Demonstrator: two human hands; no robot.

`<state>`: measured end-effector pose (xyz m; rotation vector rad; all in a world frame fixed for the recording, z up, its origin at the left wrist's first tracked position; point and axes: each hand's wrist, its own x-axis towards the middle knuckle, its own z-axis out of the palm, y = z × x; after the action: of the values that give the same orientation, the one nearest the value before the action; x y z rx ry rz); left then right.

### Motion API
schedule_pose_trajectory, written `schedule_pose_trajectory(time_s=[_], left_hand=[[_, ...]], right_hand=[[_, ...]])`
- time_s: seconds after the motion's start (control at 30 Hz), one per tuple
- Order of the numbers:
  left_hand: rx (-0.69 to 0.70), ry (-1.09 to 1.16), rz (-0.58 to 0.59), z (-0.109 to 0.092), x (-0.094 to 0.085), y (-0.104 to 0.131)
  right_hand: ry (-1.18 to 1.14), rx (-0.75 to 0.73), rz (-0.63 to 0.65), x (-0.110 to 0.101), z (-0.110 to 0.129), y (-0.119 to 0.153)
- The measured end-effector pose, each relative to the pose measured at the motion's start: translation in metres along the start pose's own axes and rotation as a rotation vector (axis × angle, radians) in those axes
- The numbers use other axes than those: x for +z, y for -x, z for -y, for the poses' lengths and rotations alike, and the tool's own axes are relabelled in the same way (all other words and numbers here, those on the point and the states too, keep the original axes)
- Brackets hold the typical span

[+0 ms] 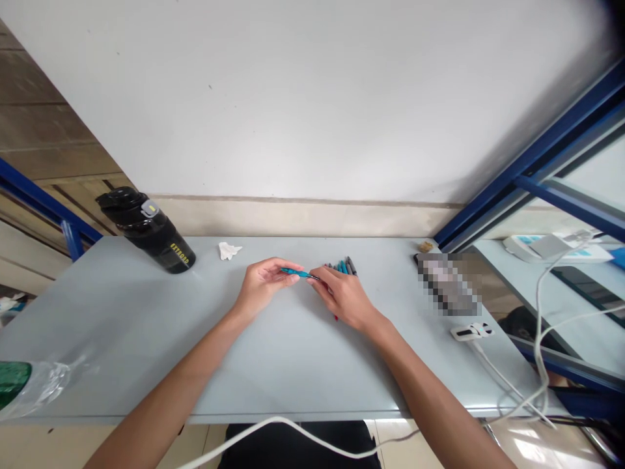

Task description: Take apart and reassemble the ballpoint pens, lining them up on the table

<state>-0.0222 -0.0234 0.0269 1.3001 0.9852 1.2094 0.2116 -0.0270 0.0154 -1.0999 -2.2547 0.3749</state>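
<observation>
Above the middle of the grey table, a teal pen point(293, 272) is held between both hands. My left hand point(262, 281) pinches its teal barrel between thumb and fingers. The fingers of my right hand point(342, 294) close on the darker tip end at the right. Just behind my right hand lie several pens point(346, 265), some teal and some dark grey, partly covered by the hand. A small red tip shows below the right fingers; what it belongs to is hidden.
A black bottle point(151, 231) and crumpled tissue point(229, 251) are at the back left; a clear plastic bottle point(46, 385) is at the left edge. On the right are a blurred-out phone point(448, 284) and a white charger point(472, 331) with its cable. A white cable point(283, 423) crosses the front.
</observation>
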Motion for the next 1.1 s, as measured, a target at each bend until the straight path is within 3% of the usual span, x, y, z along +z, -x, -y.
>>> schedule_pose_trajectory(time_s=[0.23,0.47,0.67,0.8,0.93,1.1], left_hand=[[0.027,-0.062,0.042,0.006,-0.003,-0.001],[0.204,-0.132,0.065,0.004,-0.001,0.001],[0.026,-0.198,0.055,0.008,-0.004,0.0],[0.111,-0.133,0.063,0.009,-0.002,-0.001],[-0.001,-0.117,0.045,0.008,0.0,0.0],[0.07,-0.085,0.07,0.012,0.001,-0.001]], right_hand=[[0.048,-0.02,-0.014,-0.002,-0.001,0.0],[0.037,-0.021,0.011,-0.004,0.002,-0.001],[0.057,-0.017,-0.022,0.0,0.0,0.0],[0.064,-0.014,-0.022,0.0,-0.001,0.0],[0.062,-0.013,-0.036,0.001,-0.001,0.0],[0.077,-0.005,-0.037,0.002,-0.002,0.0]])
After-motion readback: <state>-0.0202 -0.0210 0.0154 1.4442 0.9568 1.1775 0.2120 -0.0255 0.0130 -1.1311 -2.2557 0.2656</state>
